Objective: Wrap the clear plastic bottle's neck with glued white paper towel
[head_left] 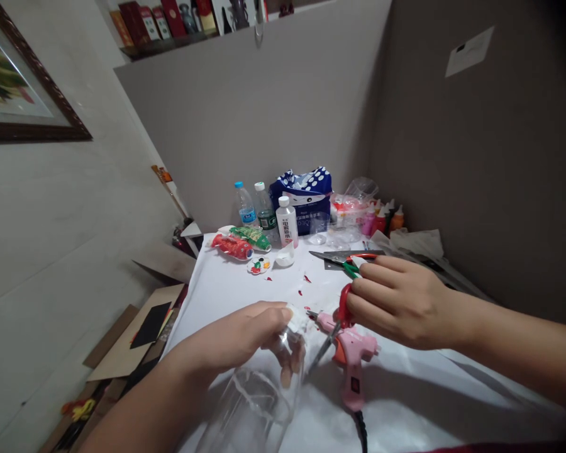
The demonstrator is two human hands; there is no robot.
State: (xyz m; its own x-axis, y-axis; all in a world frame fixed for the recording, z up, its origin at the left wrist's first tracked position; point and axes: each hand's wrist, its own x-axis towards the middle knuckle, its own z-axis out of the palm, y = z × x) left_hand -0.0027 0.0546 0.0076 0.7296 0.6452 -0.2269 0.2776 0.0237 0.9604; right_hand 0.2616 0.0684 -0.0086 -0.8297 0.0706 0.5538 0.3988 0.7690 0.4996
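My left hand (pixel 245 340) is wrapped around the neck of a clear plastic bottle (pixel 255 402) that lies near the table's front edge, its white cap (pixel 296 318) pointing away from me. My right hand (pixel 396 302) is closed on the red handle of a pair of scissors (pixel 332 327), whose blades point down toward the bottle's neck. A pink hot glue gun (pixel 351 358) stands on the white tablecloth (pixel 226 289) just under that hand.
At the back stand three water bottles (pixel 264 211), a blue dotted bag (pixel 304 189), small paint bottles (pixel 382 217), a paint palette (pixel 259 265), red and green painted fish shapes (pixel 238 242), and green-handled scissors (pixel 344 258). Cardboard (pixel 136 333) lies on the floor at the left.
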